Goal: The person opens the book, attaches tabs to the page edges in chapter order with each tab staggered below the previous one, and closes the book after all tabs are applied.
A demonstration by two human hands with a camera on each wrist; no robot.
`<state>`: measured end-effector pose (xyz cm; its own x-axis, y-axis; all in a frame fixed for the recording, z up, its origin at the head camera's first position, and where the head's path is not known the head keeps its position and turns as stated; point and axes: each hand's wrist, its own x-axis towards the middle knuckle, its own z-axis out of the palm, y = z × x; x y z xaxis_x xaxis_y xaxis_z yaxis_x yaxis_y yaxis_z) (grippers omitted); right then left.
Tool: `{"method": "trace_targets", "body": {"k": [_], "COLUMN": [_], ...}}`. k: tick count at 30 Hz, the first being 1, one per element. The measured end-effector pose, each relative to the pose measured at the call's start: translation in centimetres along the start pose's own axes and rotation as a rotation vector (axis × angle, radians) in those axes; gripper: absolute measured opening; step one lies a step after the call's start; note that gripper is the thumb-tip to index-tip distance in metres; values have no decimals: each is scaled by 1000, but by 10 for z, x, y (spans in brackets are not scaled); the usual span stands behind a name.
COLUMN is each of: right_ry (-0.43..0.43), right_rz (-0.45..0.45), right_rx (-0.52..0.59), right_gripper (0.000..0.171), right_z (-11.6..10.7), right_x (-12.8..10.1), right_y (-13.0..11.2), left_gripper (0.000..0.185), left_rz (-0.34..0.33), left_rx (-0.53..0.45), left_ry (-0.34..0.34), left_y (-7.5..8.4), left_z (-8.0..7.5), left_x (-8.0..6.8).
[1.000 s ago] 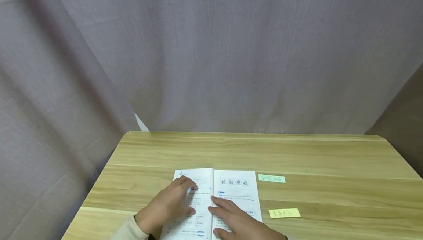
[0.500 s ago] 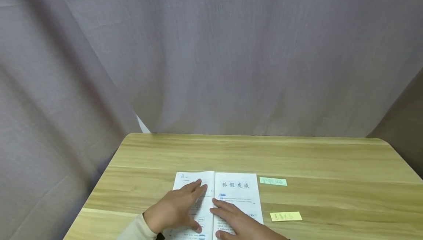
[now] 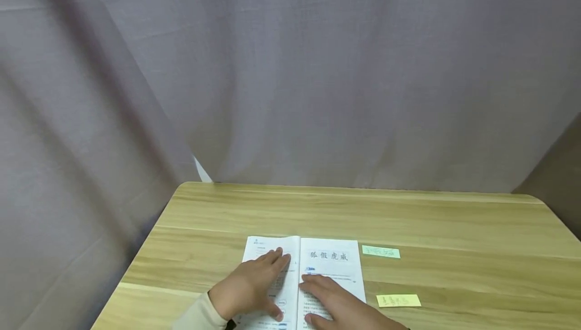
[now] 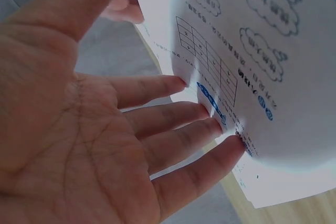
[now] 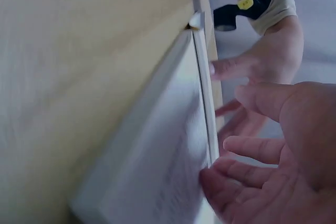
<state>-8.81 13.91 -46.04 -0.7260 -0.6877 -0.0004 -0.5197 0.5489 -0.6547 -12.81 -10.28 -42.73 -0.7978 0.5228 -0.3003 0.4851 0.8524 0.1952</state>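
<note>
An open book [image 3: 333, 269] with printed pages lies at the table's near side, its spine running away from me. My left hand [image 3: 256, 282] rests on the left page, fingers spread and pointing toward the spine. In the left wrist view, the fingertips [image 4: 233, 145] of that hand touch the page near a printed grid. Just right of the spine, my right hand [image 3: 338, 305] touches the right page with loosely bent fingers. The right wrist view has both my right hand [image 5: 273, 177] and my left hand [image 5: 275, 53] beside the book. Neither hand grips anything.
Right of the book, a green sticky note [image 3: 381, 252] with handwriting lies on the wooden table [image 3: 476, 249]. A yellow sticky note [image 3: 399, 300] is nearer to me. Behind the table's far edge hangs a grey curtain [image 3: 340, 83].
My left hand has straightened its fingers, slid a little nearer to the spine and lain lower over the left page. The right hand stays by the spine. The head view has shifted slightly.
</note>
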Motion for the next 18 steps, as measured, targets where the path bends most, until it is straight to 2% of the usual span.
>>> {"method": "trace_targets", "body": {"k": [6, 9, 18], "right_ry": [108, 134, 127], "right_rz": [17, 22, 101], "right_rx": [-238, -324, -318], "right_gripper": [53, 53, 55], "right_z": [-12, -16, -18], "right_x": [-7, -7, -7], "right_y": [-1, 0, 4], "left_gripper": [121, 121, 120], "left_rz": [-1, -5, -9], "left_rx": [16, 21, 14], "left_ry": [7, 17, 23], "left_y": [1, 1, 1], "left_z": [0, -1, -1], "left_x": [0, 0, -2]}}
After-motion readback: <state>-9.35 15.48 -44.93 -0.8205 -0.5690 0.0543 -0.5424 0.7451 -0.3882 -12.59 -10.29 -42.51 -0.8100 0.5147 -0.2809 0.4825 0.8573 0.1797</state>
